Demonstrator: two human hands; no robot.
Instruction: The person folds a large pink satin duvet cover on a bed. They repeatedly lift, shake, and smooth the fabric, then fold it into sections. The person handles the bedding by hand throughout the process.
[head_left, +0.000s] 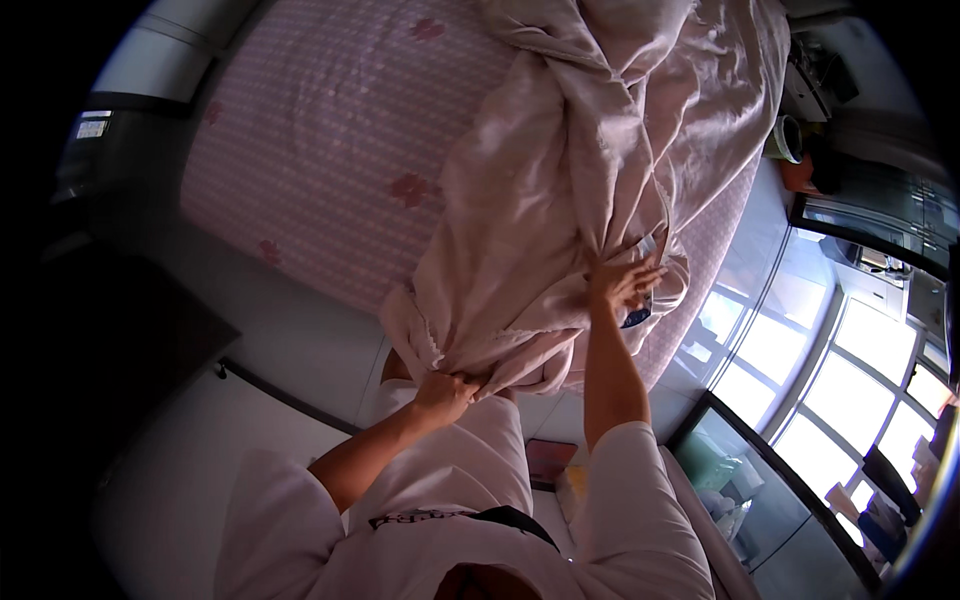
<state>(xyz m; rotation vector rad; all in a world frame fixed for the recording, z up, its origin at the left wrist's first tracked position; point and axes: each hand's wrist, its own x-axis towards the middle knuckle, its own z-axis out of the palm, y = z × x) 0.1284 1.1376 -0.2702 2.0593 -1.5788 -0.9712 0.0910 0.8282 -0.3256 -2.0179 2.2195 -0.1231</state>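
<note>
One quilt (520,200) is seemingly being arranged, left hand (445,397) clenching its edge, splayed right hand (622,285) likely needing a grip.

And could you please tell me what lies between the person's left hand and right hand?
In the head view, bunched folds of the pink cover fill the stretch between the left hand and the right hand.

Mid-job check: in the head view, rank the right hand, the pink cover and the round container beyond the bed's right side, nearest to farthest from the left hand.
1. Pink cover: bunched in the left hand.
2. Right hand: to the right and farther up the picture, at the cover.
3. Round container: upper right, past the bed's right edge.
</note>
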